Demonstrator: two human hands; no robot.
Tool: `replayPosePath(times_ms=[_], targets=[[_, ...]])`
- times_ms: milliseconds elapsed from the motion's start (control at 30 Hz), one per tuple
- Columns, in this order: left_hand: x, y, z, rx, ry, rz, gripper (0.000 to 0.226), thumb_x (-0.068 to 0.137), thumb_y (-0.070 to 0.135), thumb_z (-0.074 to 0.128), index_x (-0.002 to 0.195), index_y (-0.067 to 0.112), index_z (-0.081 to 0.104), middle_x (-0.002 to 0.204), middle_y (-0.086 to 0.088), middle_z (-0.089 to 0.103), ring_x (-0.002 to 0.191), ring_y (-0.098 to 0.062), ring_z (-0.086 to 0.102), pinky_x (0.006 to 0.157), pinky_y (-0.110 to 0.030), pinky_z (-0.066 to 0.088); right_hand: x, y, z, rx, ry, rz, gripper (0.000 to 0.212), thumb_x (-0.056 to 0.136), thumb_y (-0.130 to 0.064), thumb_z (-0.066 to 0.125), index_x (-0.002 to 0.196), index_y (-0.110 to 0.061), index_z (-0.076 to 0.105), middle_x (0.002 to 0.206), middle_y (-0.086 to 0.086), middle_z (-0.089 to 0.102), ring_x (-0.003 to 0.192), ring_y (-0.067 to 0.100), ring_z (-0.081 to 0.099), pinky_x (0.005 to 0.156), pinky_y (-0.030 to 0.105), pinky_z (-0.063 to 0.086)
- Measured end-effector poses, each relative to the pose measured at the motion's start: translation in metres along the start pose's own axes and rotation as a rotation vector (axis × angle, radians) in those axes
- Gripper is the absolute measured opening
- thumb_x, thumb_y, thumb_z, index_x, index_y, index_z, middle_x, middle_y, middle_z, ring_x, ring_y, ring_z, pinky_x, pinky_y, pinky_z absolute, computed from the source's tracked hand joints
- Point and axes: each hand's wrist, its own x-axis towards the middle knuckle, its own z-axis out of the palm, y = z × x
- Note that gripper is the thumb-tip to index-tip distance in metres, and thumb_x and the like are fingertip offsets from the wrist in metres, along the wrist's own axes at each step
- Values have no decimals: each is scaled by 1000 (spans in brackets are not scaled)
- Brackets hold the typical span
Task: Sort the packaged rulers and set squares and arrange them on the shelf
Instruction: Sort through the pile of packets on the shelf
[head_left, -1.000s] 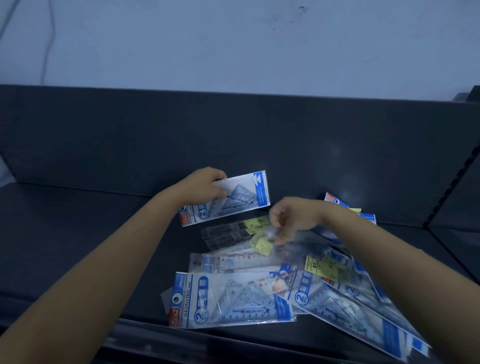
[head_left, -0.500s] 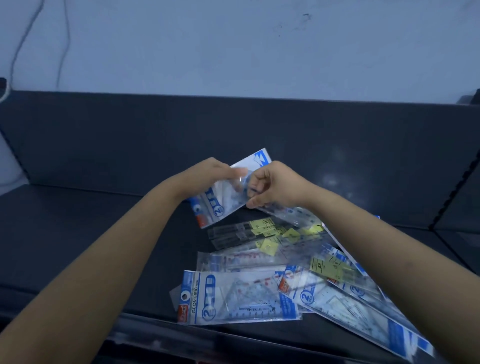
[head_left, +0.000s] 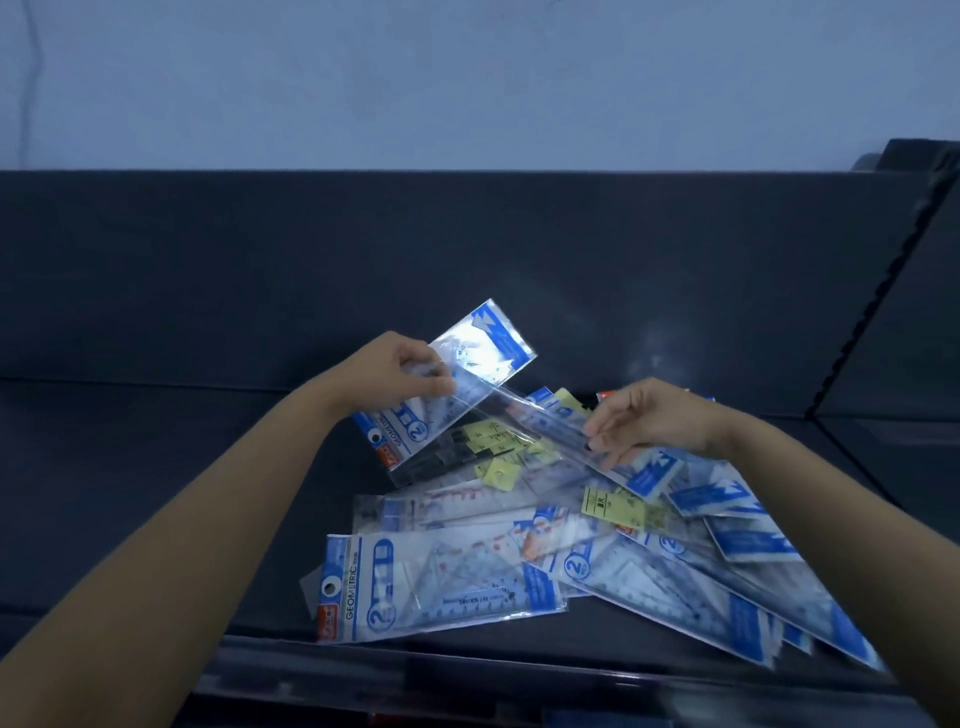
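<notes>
Set-square pack (head_left: 488, 353) hanging tilted above shelf (head_left: 156, 467), left hand (head_left: 395, 379) gripping its middle, thumb and fingers curling round it. Clear ruler pack (head_left: 545, 423) slanting from beneath left hand toward right hand (head_left: 649, 421). Right hand hovering over pile (head_left: 597, 545), fingers loosely curling at ruler pack's end; pinching or merely touching, cannot tell. Pile lying overlapped on shelf, right of centre. GEOMETRIC pack (head_left: 441, 587) lying flat at pile's front, near shelf lip.
</notes>
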Motion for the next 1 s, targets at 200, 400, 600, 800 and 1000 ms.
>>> replayPosePath(times_ms=[200,400,600,800,1000], targets=[[8,0,14,-54,-59,-16,14,80,26,76,72,16,70,60,12,55,53,3,48,55,-11,38,-10,22,0,195,121,-38,7,80,4,68,83,-2,69,81,18,72,71,23,71,66,27,58],[16,10,20,-29,-239,-82,11,75,29,80,75,19,75,67,5,68,61,-8,63,59,-20,48,-16,28,-5,252,231,-82,6,83,3,64,88,7,63,67,10,70,62,15,69,60,22,57],[31,17,27,22,-248,-26,6,77,27,79,80,22,78,92,9,74,93,-5,67,82,-18,45,-28,36,-9,230,333,-48,8,88,4,59,83,-2,58,74,9,67,65,17,67,70,29,57],[57,39,53,113,-408,107,13,71,37,74,76,25,75,90,9,73,88,-14,66,84,-33,50,-50,41,-1,212,402,-33,14,85,1,65,77,-8,57,63,8,61,57,19,61,61,27,53],[78,56,83,149,-561,181,17,73,39,75,76,22,74,87,11,71,88,-9,63,91,-33,47,-90,56,-3,313,555,-7,8,86,3,61,83,-3,57,68,13,58,57,17,64,61,24,54]])
